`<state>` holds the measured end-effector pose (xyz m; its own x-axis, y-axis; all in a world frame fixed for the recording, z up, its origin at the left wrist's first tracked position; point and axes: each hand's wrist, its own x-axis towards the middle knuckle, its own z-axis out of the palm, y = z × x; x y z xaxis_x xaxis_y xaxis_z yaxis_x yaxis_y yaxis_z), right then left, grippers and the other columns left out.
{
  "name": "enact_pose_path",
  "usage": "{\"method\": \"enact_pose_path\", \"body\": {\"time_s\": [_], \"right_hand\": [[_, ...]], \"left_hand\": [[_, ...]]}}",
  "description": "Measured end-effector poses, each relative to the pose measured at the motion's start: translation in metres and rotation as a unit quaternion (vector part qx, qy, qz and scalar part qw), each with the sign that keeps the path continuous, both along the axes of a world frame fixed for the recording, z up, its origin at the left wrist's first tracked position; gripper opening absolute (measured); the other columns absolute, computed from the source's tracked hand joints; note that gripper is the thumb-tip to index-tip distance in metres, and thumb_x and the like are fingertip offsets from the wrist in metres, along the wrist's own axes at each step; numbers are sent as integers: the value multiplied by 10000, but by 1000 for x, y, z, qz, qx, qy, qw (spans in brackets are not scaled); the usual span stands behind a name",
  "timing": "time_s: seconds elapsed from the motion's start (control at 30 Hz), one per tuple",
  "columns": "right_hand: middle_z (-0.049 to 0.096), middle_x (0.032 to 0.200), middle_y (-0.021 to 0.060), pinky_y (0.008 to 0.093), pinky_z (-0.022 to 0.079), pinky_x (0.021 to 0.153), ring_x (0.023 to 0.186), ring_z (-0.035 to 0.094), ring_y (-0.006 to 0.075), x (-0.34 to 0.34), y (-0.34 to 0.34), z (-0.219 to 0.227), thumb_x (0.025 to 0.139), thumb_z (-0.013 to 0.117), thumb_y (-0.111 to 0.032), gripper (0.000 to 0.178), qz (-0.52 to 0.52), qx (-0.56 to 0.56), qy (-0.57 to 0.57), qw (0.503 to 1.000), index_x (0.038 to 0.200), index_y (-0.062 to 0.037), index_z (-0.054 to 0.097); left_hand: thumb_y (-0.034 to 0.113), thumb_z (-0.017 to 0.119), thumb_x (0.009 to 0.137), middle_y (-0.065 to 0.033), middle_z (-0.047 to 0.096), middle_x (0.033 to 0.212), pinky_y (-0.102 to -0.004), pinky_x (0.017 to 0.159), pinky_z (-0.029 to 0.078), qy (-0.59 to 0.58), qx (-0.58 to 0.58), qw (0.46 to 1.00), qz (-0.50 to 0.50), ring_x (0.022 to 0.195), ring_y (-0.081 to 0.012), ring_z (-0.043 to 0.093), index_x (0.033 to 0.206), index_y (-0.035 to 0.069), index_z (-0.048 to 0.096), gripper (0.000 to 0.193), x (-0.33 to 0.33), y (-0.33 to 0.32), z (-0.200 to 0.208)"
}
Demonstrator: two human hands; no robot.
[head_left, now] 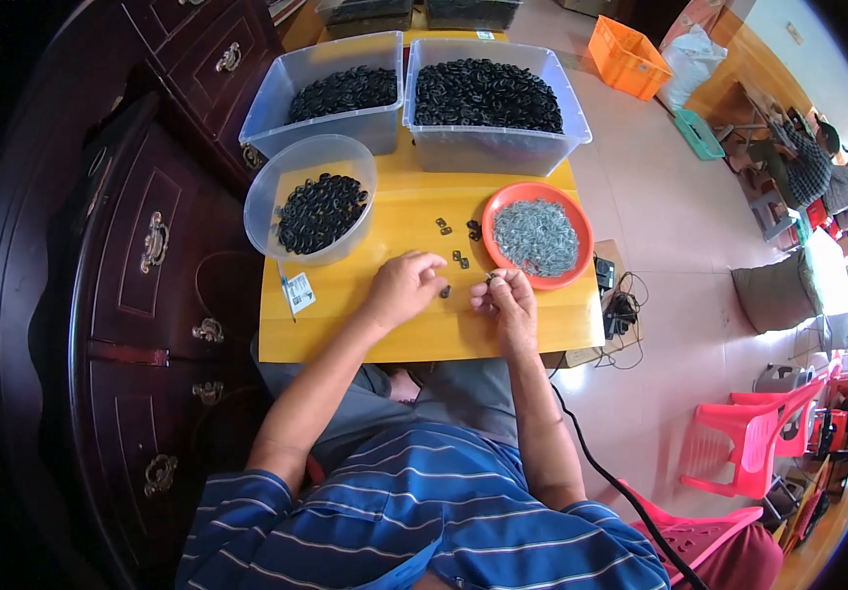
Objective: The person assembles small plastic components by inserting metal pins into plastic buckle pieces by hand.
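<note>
Over the yellow table, my left hand is half curled, thumb and forefinger apart, seemingly holding nothing. Its fingertips are close to a small black oval piece. My right hand pinches something tiny and dark between thumb and forefinger, too small to make out. Just beyond that hand sits a red-orange round tray of small silver metal pieces. Several loose black pieces lie between my hands and farther up the table. A clear round tub at the left holds many black pieces.
Two clear bins of black pieces stand at the table's far side. A small white card lies at the left edge. Dark drawers rise on the left. Cables and adapters, pink chairs and seated people are to the right.
</note>
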<state>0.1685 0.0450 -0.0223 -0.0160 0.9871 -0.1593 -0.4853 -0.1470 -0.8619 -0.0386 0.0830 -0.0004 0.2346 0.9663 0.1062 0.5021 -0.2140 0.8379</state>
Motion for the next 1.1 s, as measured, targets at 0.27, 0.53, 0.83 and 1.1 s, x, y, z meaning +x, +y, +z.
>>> {"method": "enact_pose_path", "body": {"time_s": [0.27, 0.53, 0.83, 1.1], "right_hand": [[685, 957, 60, 263, 520, 729, 794, 645, 125, 2, -1, -3, 1058, 529, -151, 76, -6, 1, 10, 1000, 1097, -86, 541], [686, 934, 47, 233, 496, 701, 785, 640, 105, -4, 2, 1, 1055, 531, -147, 71, -20, 10, -13, 1000, 1078, -83, 551], [685, 1009, 69, 283, 523, 785, 872, 661, 145, -16, 3, 10, 1049, 544, -165, 90, -45, -24, 52, 997, 1091, -87, 562], [688, 1108, 112, 421, 523, 977, 1087, 649, 278, -29, 2, 4, 1018, 593, -209, 179, -13, -92, 257, 962, 1139, -78, 605]], "left_hand": [[137, 694, 843, -121, 672, 899, -459, 749, 542, 149, 67, 986, -21, 846, -346, 672, 950, 65, 693, 129, 14, -13, -1], [127, 687, 838, -132, 665, 879, -477, 742, 535, 163, 71, 984, -28, 845, -354, 668, 890, 53, 638, 104, 19, -12, 5], [-2, 694, 818, -81, 688, 811, -298, 619, 529, -79, -18, 995, -52, 667, -141, 655, 924, 6, 661, 111, 26, -31, 22], [-31, 700, 841, -63, 671, 779, -282, 611, 493, -80, -2, 992, -101, 655, -117, 612, 1012, 6, 726, 176, 31, -45, 22]]}}
